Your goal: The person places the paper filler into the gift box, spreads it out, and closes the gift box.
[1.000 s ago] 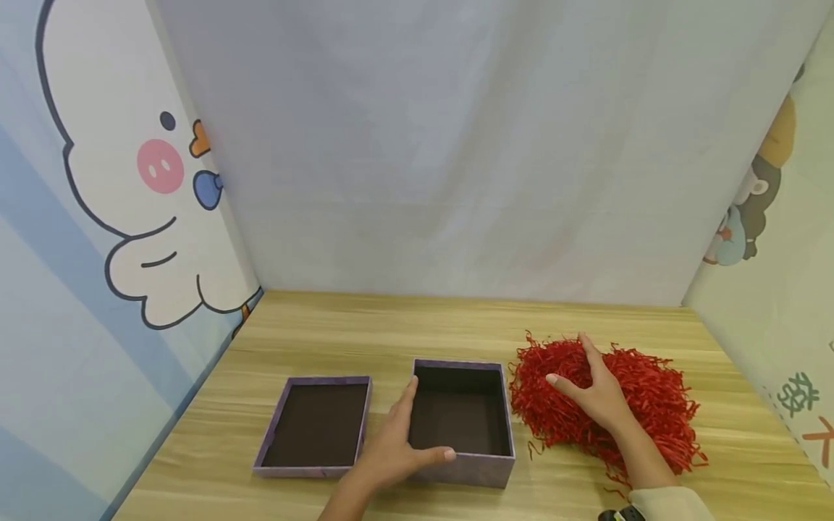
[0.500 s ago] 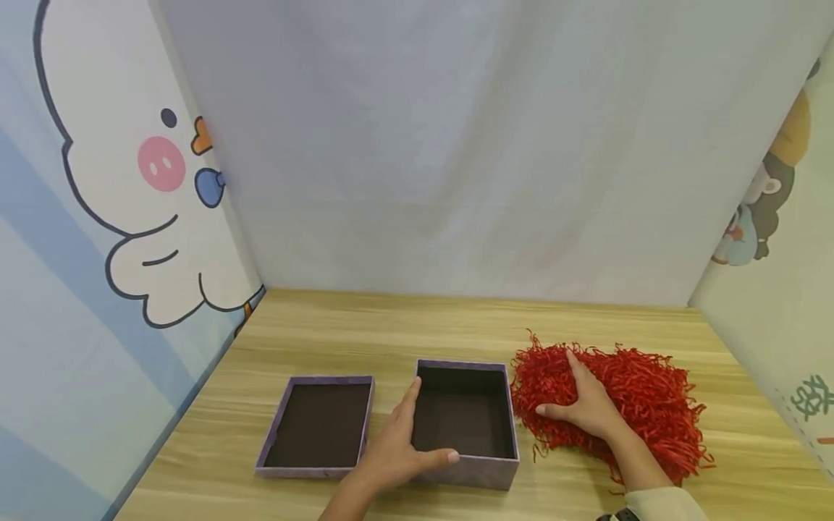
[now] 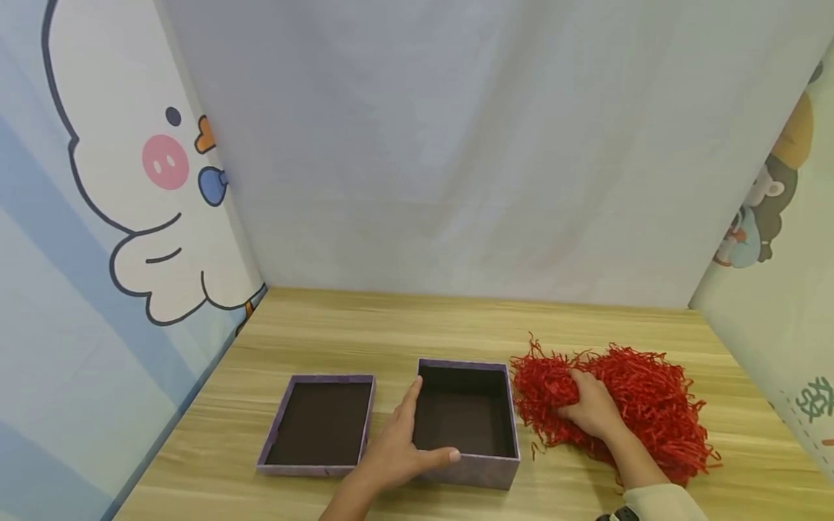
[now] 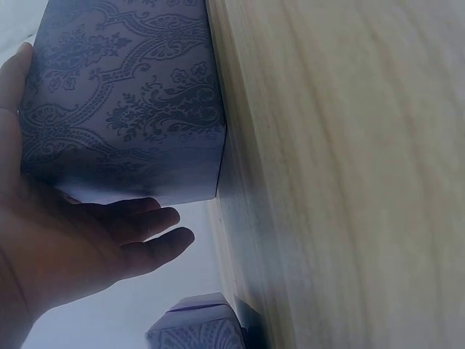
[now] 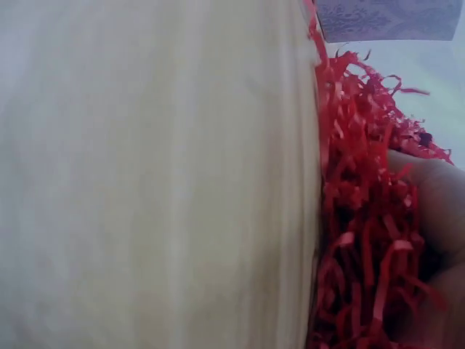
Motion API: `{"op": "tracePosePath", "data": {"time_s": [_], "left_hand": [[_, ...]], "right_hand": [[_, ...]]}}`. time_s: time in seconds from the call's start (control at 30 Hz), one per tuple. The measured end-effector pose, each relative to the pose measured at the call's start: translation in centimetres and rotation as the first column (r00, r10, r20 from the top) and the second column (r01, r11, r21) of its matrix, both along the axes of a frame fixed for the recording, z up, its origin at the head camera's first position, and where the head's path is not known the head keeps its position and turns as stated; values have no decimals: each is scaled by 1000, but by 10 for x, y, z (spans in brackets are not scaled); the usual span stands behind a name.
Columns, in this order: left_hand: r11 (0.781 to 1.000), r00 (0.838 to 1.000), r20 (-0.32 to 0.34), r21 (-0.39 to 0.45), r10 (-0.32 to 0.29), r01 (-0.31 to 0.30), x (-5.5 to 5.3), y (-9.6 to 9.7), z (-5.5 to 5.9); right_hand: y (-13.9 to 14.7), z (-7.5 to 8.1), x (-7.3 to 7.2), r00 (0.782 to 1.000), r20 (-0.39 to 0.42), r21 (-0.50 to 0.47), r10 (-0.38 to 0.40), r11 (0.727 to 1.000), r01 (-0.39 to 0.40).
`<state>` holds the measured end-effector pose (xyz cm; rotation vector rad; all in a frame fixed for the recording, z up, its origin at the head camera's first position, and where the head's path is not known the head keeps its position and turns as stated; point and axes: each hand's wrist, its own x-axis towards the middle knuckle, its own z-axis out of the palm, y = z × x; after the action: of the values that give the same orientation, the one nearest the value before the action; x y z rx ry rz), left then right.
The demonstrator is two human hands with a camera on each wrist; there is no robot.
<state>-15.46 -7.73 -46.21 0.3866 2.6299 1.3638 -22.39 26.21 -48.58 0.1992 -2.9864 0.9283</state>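
Note:
A purple patterned box (image 3: pixel 465 472) with a dark inside stands upright on the table. My left hand (image 3: pixel 393 450) lies at its near left corner, fingers fairly straight along the left side and thumb across the front. The left wrist view shows the box's patterned wall (image 4: pixel 123 94) close to the thumb and fingers. To the right of the box is a heap of red shredded paper (image 3: pixel 651 412). My right hand (image 3: pixel 594 411) grips into its left part; the fingertips are hidden among the strands. In the right wrist view, red strands (image 5: pixel 367 247) cover much of the fingers.
The shallow box lid (image 3: pixel 331 378) lies inside-up on the table left of my left hand. A pale curtain (image 3: pixel 469 181) hangs behind the wood-grain table (image 3: pixel 391 318), with printed panels on both sides. A dark watch (image 3: pixel 619 514) shows at the right wrist.
My right hand has moved down into the red shredded paper, its spread fingers and thumb closing in among the strands. The left hand has stayed beside the box.

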Motion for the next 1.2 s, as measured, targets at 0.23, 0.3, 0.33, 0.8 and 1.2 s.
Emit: {"op": "tracePosePath", "data": {"time_s": [0.23, 0.3, 0.33, 0.8, 1.2], "left_hand": [[1000, 1000, 8, 8, -1, 1, -1, 1, 2], [1000, 1000, 13, 14, -2, 2, -2, 1, 2], [1000, 1000, 17, 18, -2, 2, -2, 1, 3], [999, 999, 27, 31, 18, -19, 3, 1, 2], [999, 1000, 27, 41, 16, -17, 3, 1, 0]], "right_hand": [[0, 2, -1, 999, -33, -25, -13, 1000, 12], [0, 5, 1, 999, -32, -46, -31, 998, 29], [-1, 8, 3, 998, -36, -56, -44, 998, 42], [-4, 53, 23, 983, -96, -309, -157, 943, 121], [-5, 95, 30, 967, -165, -488, -195, 868, 92]]}}
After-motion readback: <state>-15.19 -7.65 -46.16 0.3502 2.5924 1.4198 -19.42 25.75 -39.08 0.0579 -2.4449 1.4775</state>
